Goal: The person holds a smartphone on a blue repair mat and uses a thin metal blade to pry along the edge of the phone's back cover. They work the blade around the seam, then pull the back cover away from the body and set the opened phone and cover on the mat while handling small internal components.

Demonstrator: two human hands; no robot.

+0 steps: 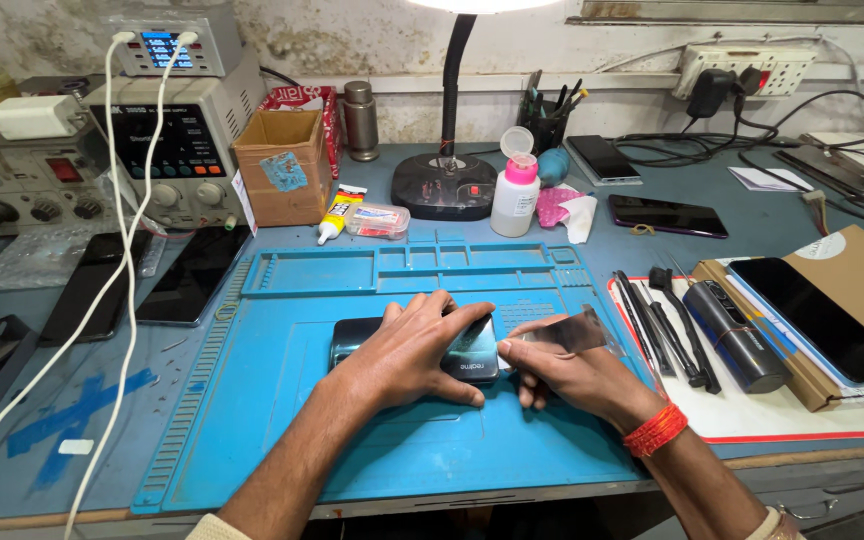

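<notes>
Centrally, on the blue silicone work mat (282, 420): a dark phone (357, 340) lying back-up, lengthwise left to right. Left hand (414, 350) pressed flat over it, palm down, fingers spread across the glossy back, thumb along the near edge; not curled shut, just bearing down. Right hand (562, 375) just beside the phone's right end, fingers closed in a pinch on a thin clear plastic card (572, 330), its edge set against the phone's right end. Red thread band (655, 430) around the right wrist. Hands close together, almost touching at the phone's end.

Right of the mat: a white sheet (802, 420) with black pry tools (667, 325) and a dark cylindrical tool (737, 335); further right a brown cardboard piece (852, 265) bearing a second phone (817, 315), screen up. Behind the mat: a black lamp base (442, 185), a white bottle with pink collar (515, 190), a small glue tube (337, 215), an open cardboard box (282, 165). Left: a bench power supply (177, 150), two white cables (122, 250) trailing over the tabletop, and two dark phones (142, 280) lying flat.
</notes>
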